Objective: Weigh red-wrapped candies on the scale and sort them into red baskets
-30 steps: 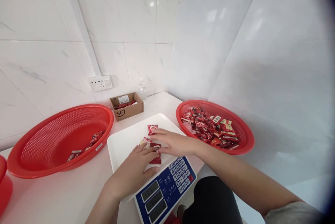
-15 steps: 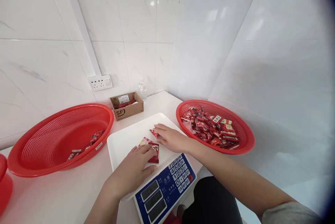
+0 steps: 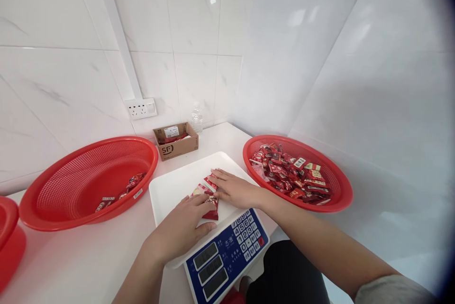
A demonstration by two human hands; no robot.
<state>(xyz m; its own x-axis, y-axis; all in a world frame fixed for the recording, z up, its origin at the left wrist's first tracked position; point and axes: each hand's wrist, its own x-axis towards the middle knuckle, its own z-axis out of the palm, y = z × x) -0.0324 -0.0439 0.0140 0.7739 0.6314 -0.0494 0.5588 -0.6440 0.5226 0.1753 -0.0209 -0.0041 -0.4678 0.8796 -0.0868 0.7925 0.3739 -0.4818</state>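
Observation:
Both my hands are over the white weighing tray of a digital scale. My left hand lies with fingers stretched over a dark red snack packet, its thumb apart near the tray's front edge. My right hand rests flat on a smaller red packet, fingers extended and partly covering it. A pink and yellow packet lies between them, touching the others. The scale's blue panel with keys and displays faces me; I cannot read the display digits.
At right stands a red basket heaped with snack packets. Another red basket at left holds several packets. Behind the scale are a cardboard box and a clear plastic bottle. A further red container shows at the left edge.
My right hand has drawn its red packet nearer the other packets, so they now touch. My left hand stays over the dark red packet. The view has shifted slightly.

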